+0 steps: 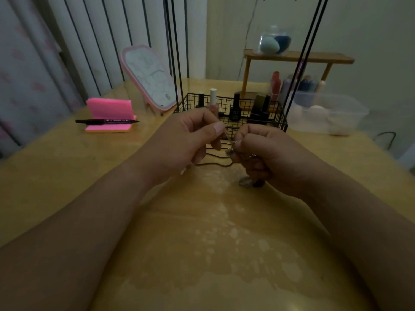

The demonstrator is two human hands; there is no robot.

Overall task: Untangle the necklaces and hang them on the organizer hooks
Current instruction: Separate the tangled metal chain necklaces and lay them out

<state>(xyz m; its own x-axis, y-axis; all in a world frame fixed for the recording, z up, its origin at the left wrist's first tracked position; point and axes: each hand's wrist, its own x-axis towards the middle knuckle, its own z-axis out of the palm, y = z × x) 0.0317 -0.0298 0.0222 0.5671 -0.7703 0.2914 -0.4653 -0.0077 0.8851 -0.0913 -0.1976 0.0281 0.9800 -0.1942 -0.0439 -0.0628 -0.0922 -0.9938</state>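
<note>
We see both arms bare, coming in from the bottom corners and converging mid-frame. Left forearm [85, 212] angles up and right, right forearm [350, 212] up and left, wrists roughly level and apart. Left hand [186, 140]: back toward us, thumb [216, 127] extended over a bent forefinger, pinching a strand of the tangled necklaces [229, 151]; other fingers curled loosely under. Right hand [267, 153]: fist shape, knuckles up, fingers curled inward around the same tangle, fingertips facing the left hand. We put the hands just beside each other, not clearly touching. Whether either rests on anything below, we can't tell.
</note>
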